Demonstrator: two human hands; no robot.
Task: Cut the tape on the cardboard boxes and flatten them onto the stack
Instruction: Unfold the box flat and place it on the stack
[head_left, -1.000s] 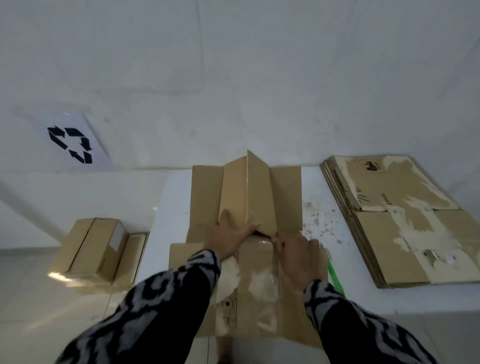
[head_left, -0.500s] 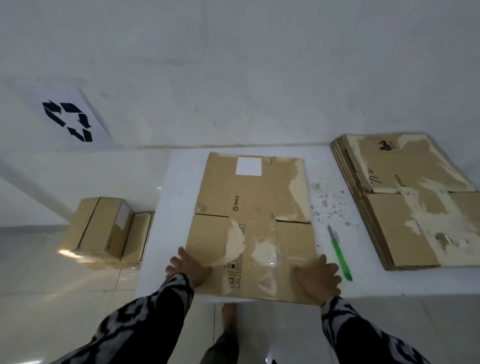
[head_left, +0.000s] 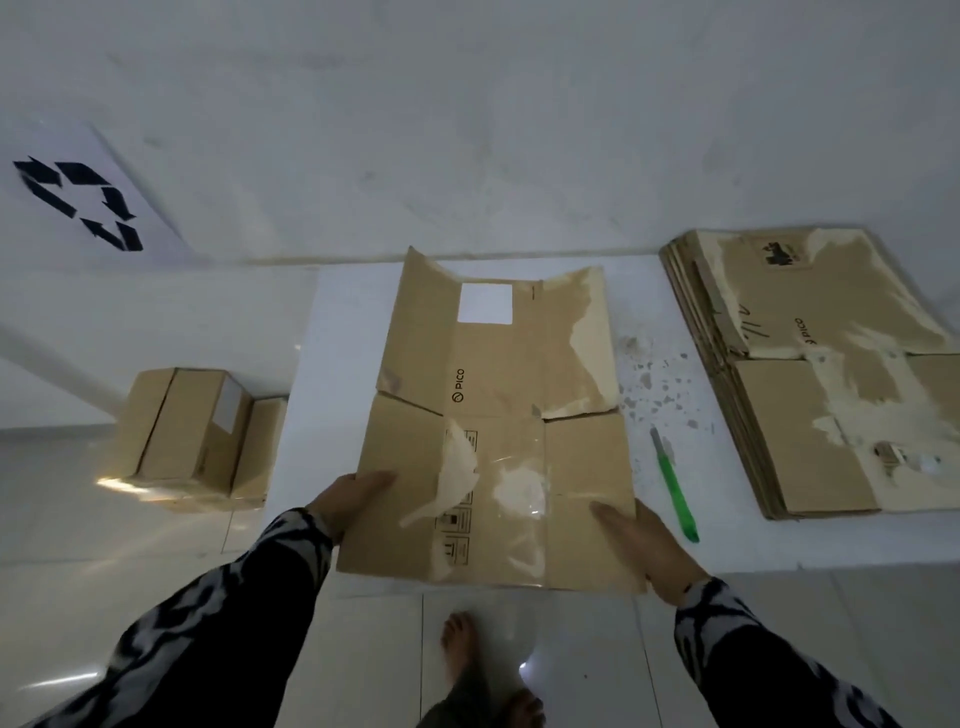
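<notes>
A flattened brown cardboard box (head_left: 498, 395) with a white label and torn tape patches lies on the white table (head_left: 343, 332), its near edge overhanging the table front. My left hand (head_left: 345, 499) grips its near left edge, thumb on top. My right hand (head_left: 649, 545) holds the near right corner. The box's far left flap curls upward. A stack of flattened boxes (head_left: 810, 374) sits at the table's right end. A green box cutter (head_left: 675, 486) lies on the table between the box and the stack.
Sealed cardboard boxes (head_left: 192, 431) stand on the tiled floor left of the table. A recycling sign (head_left: 83, 202) hangs on the wall at left. Paper scraps dot the table near the cutter. My bare feet (head_left: 467, 670) are below the table front.
The raised folds of the box were pressed flat, then both hands slid to its near corners and took hold. The box's near end now comes up slightly off the table.
</notes>
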